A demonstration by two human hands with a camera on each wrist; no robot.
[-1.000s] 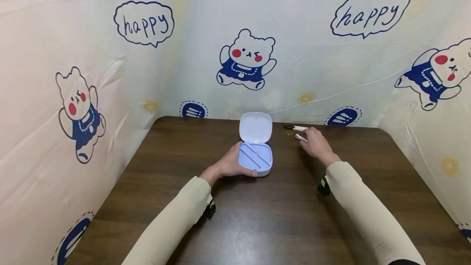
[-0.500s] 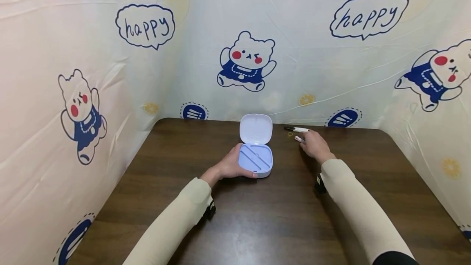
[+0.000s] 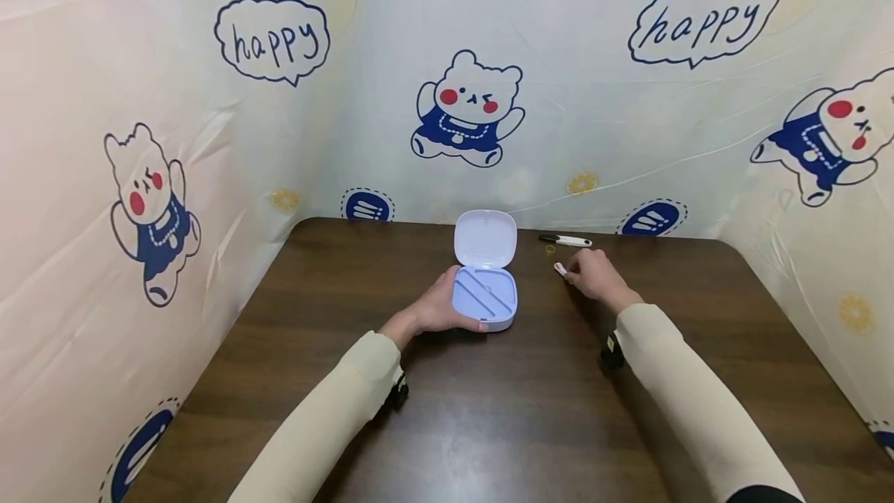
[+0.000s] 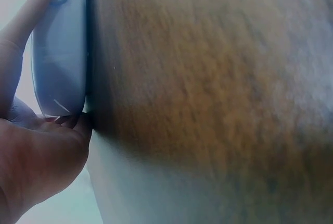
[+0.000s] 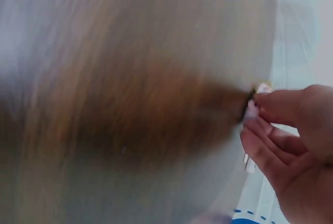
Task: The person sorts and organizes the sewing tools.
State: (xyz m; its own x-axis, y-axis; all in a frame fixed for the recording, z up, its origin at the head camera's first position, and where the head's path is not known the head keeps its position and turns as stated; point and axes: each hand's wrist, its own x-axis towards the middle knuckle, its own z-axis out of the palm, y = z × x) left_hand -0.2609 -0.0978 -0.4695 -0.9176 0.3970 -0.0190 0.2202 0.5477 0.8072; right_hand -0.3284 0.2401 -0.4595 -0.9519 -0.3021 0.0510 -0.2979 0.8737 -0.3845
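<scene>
A pale blue case (image 3: 485,300) stands on the table with its lid (image 3: 485,239) raised at the back. Its inner tray has diagonal slots. My left hand (image 3: 438,303) grips the case from the left, thumb at the front. In the left wrist view that thumb lies by a round button on the side of the case (image 4: 60,52). To the right of the case, my right hand (image 3: 596,276) pinches a small white object (image 3: 560,268) between thumb and fingers, low over the table. Most of that object is hidden; its kind cannot be told.
Beyond the right hand, a slim black-and-white pen-like item (image 3: 567,241) lies near the back edge of the table. A small thin yellow ring (image 3: 549,249) lies just in front of it. A patterned curtain (image 3: 349,115) borders the brown table (image 3: 517,410).
My right hand has shifted slightly with the small white object, whose end now points further left. The white end of the pen-like item has come into full sight. My left hand stays on the case.
</scene>
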